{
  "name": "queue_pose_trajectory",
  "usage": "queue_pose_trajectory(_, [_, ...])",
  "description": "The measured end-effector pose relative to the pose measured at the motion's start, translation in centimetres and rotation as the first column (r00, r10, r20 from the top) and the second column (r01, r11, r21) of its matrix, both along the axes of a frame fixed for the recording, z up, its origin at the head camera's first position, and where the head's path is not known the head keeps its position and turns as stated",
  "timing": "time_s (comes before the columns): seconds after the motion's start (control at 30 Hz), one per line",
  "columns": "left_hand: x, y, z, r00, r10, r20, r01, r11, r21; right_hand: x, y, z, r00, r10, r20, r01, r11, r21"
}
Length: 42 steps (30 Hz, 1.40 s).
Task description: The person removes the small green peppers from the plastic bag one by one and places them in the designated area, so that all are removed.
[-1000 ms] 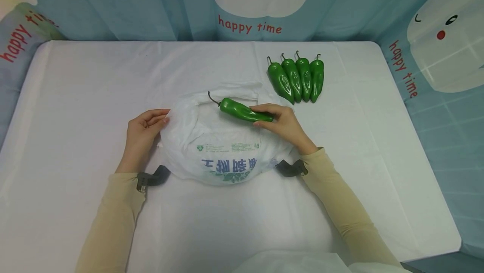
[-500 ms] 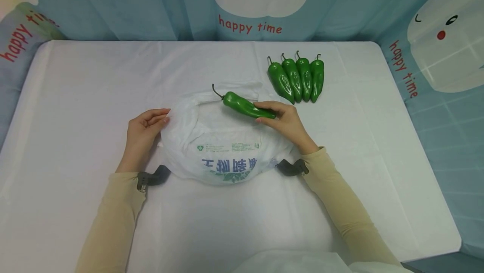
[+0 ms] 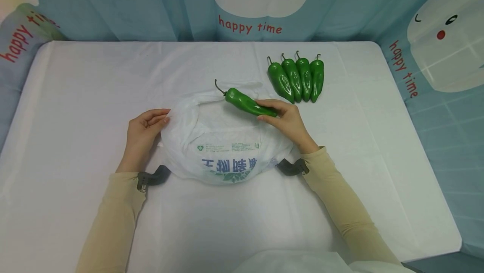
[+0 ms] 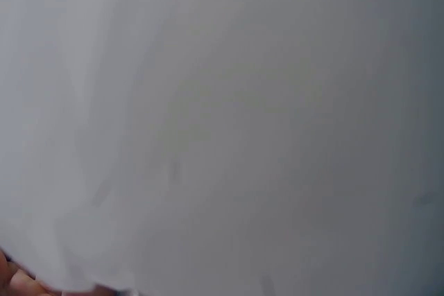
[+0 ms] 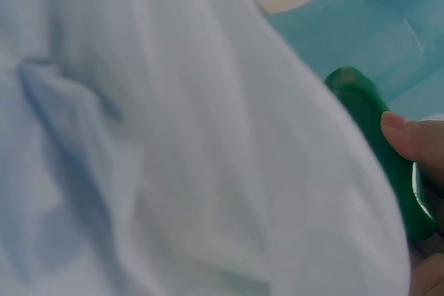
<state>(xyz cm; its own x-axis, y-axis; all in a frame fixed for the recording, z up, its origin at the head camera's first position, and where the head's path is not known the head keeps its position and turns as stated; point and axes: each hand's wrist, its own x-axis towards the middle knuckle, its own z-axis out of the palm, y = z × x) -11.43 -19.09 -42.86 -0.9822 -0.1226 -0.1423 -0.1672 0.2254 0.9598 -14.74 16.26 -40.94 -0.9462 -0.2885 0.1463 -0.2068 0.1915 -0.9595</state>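
Above the mouth of a white plastic bag (image 3: 227,138), my right hand (image 3: 285,119) holds a green pepper (image 3: 243,101) between thumb and fingers, its curved stem pointing up and left. In the right wrist view the bag covers part of that pepper (image 5: 374,123), and the thumb presses its side. At the bag's left edge my left hand (image 3: 145,132) pinches the plastic between thumb and fingertips. Blurred bag plastic (image 4: 229,129) fills nearly all of the left wrist view, leaving only a bit of the fingers in the lower left corner.
Several more green peppers (image 3: 296,79) lie side by side behind and right of the bag, stems away from me. The white-covered table (image 3: 87,80) extends around the bag. A blue printed curtain (image 3: 132,4) hangs along the far edge and sides.
My right hand has lifted the pepper slightly away from me and to the right over the bag mouth. The left hand and the other peppers have stayed put.
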Motion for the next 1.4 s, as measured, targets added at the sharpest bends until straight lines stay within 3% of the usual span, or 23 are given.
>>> queue_pose_trajectory(0.47, [0.0,0.0,0.1,1.0,-0.002,-0.002,0.002,1.0,-0.015,-0.1,0.6,0.2,0.996,-0.079,-0.028,0.078,0.996,-0.05])
queue_pose_trajectory(0.73, [0.1,0.0,0.2,1.0,-0.001,0.016,0.001,1.0,-0.009,-0.2,0.8,0.2,0.994,-0.09,-0.057,0.086,0.993,-0.076])
queue_pose_trajectory(1.4, [0.2,0.0,0.2,1.0,-0.008,-0.01,0.008,1.0,-0.022,-0.4,1.3,0.2,0.986,-0.15,-0.066,0.142,0.984,-0.111])
